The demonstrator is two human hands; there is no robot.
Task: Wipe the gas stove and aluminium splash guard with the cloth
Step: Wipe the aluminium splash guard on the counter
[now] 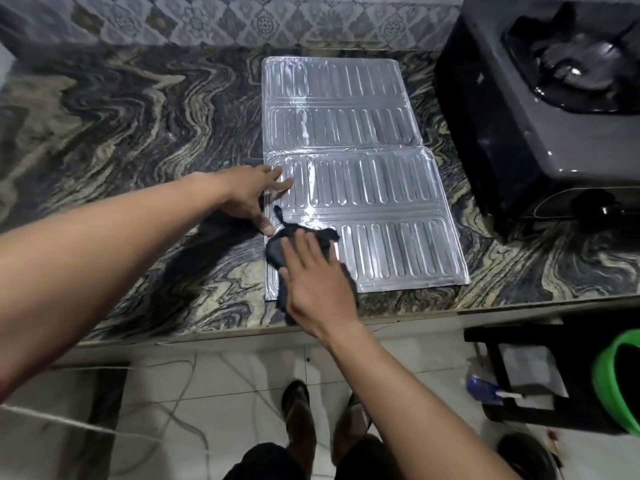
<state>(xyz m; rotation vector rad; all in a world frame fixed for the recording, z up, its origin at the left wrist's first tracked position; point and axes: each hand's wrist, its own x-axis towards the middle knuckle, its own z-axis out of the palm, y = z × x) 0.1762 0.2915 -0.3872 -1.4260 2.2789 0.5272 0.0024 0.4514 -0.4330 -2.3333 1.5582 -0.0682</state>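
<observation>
The ribbed aluminium splash guard [360, 181] lies flat and unfolded on the marble counter. My right hand [317, 289] presses flat on a dark cloth [277, 249] at the guard's near left corner. My left hand [258, 195] rests with spread fingers on the guard's left edge, holding it down. The black gas stove [540, 109] stands at the far right, its burner and pan support visible, apart from both hands.
The swirled marble counter [131, 133] stretches left, with a tiled wall [242, 22] behind. Below the counter's front edge lie floor tiles, loose cords [166, 414], my feet in sandals, a dark stool [526, 375] and a green bucket [613, 382] at right.
</observation>
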